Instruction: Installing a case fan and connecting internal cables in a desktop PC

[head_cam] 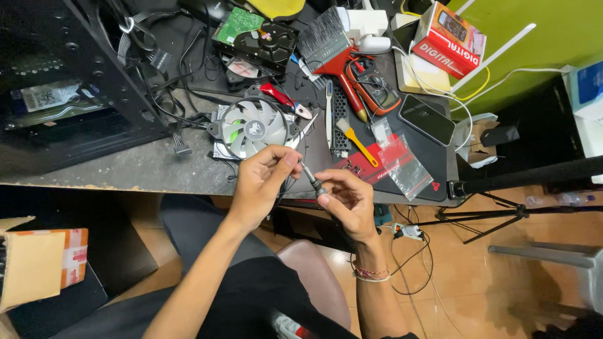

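Seated at the edge of a scuffed grey desk (pixel 125 169), I hold a slim metal screwdriver shaft (pixel 310 177) between both hands, just off the desk's front edge and above my lap. My left hand (pixel 260 182) is curled nearly shut, thumb and forefinger pinching the upper end of the dark, cylindrical shaft. My right hand (pixel 345 198) is cupped half closed beneath it, fingertips gripping the lower, knurled end. Just beyond my knuckles lies a round computer fan (pixel 251 129) with pale translucent blades in a black ring frame. To its right, on a black and red mat (pixel 414 163), sit a small brush with a yellow handle (pixel 357 141), clear plastic zip bags (pixel 402 160) and a glossy black phone (pixel 427 119). Farther back rest a wide bristle brush with a red handle (pixel 333 53), a multimeter (pixel 375 85) and a hard drive with a green circuit board (pixel 254 37). An open black computer case (pixel 63 81) stands at left, trailing tangled black cables (pixel 169 94).
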